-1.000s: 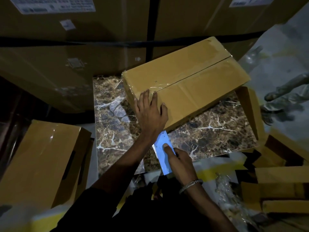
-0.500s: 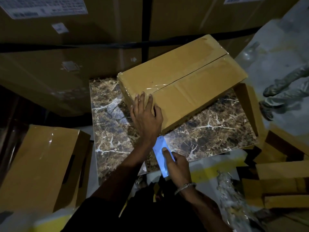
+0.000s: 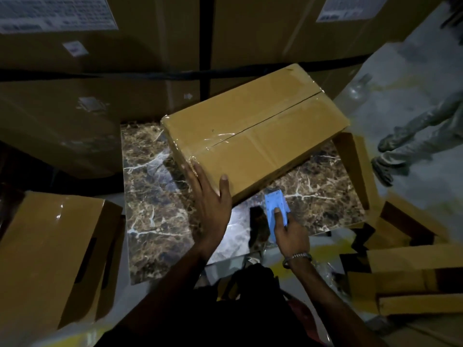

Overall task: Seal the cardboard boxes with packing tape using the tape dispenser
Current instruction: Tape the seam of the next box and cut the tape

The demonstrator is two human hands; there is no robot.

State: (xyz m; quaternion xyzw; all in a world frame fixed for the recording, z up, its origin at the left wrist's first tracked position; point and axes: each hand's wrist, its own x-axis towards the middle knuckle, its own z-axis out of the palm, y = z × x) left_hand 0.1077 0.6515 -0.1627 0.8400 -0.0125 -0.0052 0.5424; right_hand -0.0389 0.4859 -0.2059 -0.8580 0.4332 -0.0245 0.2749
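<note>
box: a closed cardboard box point(image 3: 255, 136) lies at an angle on a brown marble-patterned slab point(image 3: 155, 196), its two top flaps meeting in a dark seam that runs from the near-left end up to the far-right end
tape: clear packing tape point(image 3: 215, 141) shines over the near-left part of the seam and wrinkles down over that end; whether it covers the whole seam cannot be told
left hand: the left hand point(image 3: 213, 199) lies against the near-left corner of the box, fingers straight and laid along the end face, thumb over the top edge, pressing rather than clasping
right hand: the right hand point(image 3: 288, 234) is wrapped around a light blue tape dispenser point(image 3: 276, 209), forefinger stretched along its flat top, the other fingers curled under it
dispenser place: above the slab just in front of the box's near long side, apart from the box, its tip pointing toward it
wrist: a metal bracelet point(image 3: 297, 257) sits on the right wrist
left of slab: another cardboard box point(image 3: 50, 251) with a glossy taped top stands beside the slab
right of slab: flattened cardboard pieces point(image 3: 413, 279) lie in a heap
behind: large cartons point(image 3: 100, 78) with white labels and dark straps rise behind the slab
far right: another person's legs point(image 3: 413, 139) stand on the grey floor
</note>
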